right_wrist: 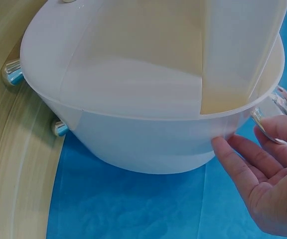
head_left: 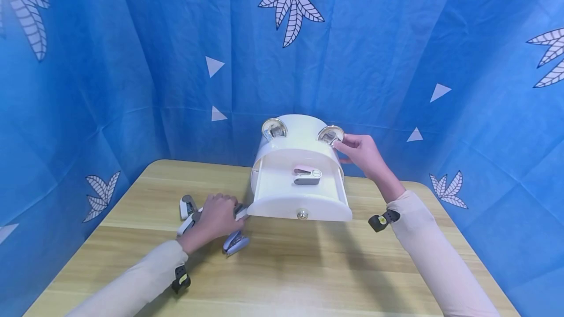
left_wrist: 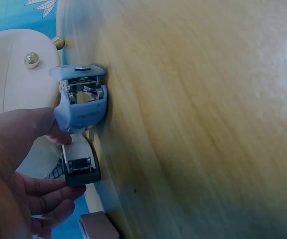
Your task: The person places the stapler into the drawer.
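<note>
A white storage box (head_left: pixel 301 131) with two shiny round ears stands toward the back of the table, its upper drawer (head_left: pixel 273 208) pulled out. Inside the drawer lies a small pink, white and grey stapler (head_left: pixel 307 176). My right hand (head_left: pixel 363 153) holds the box's right ear (head_left: pixel 331 134) with the thumb in front, while a fingertip touches the box's side in the right wrist view. Left of the drawer, my left hand (head_left: pixel 216 216) pinches a white and dark-grey stapler (left_wrist: pixel 80 159) between thumb and fingers. A blue-violet stapler (head_left: pixel 235 242) lies close beside that hand.
A grey and white stapler (head_left: pixel 187 207) and another white one (head_left: pixel 186 226) lie left of my left hand, the latter partly covered by it. In the left wrist view a dull pinkish object (left_wrist: pixel 99 226) shows below. A blue curtain (head_left: pixel 352 62) hangs behind the wooden table (head_left: pixel 282 278).
</note>
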Demonstrator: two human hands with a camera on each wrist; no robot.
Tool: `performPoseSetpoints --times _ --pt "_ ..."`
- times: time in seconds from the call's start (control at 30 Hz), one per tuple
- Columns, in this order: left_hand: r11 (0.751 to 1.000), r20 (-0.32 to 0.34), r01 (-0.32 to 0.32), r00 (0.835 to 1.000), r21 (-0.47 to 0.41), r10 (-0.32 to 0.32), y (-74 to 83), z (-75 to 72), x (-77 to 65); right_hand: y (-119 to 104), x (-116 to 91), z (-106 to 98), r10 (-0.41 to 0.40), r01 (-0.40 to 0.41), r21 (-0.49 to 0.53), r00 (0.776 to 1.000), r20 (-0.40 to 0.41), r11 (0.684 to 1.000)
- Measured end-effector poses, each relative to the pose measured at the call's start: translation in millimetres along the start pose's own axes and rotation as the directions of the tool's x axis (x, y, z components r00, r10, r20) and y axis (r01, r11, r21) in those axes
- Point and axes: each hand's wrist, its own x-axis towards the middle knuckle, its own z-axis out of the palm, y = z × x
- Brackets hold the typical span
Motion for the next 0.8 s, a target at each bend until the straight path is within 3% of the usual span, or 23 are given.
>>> performPoseSetpoints --times 0.27,0.43,0.63,0.8 --pt "0.998 -0.006 0.003 1.000 0.059 -0.003 -3.8 9.4 2.9 1.4 0.8 -0.5 -0.002 0.002 -0.005 1.000 0.001 1.000" --pt "0.999 -0.017 0.014 1.000 0.030 -0.014 -5.9 11.2 3.2 0.8 0.5 0.1 0.006 -0.006 -0.004 1.000 0.000 1.000" --pt "0.998 -0.023 0.054 0.998 -0.032 -0.054 -9.9 3.5 3.3 0.8 0.8 -0.2 0.004 -0.004 -0.009 1.000 -0.001 1.000" --pt "0.990 -0.045 0.092 0.994 -0.109 -0.097 -13.8 -14.8 4.4 1.1 1.3 -0.8 0.000 0.000 -0.004 1.000 0.002 1.000"
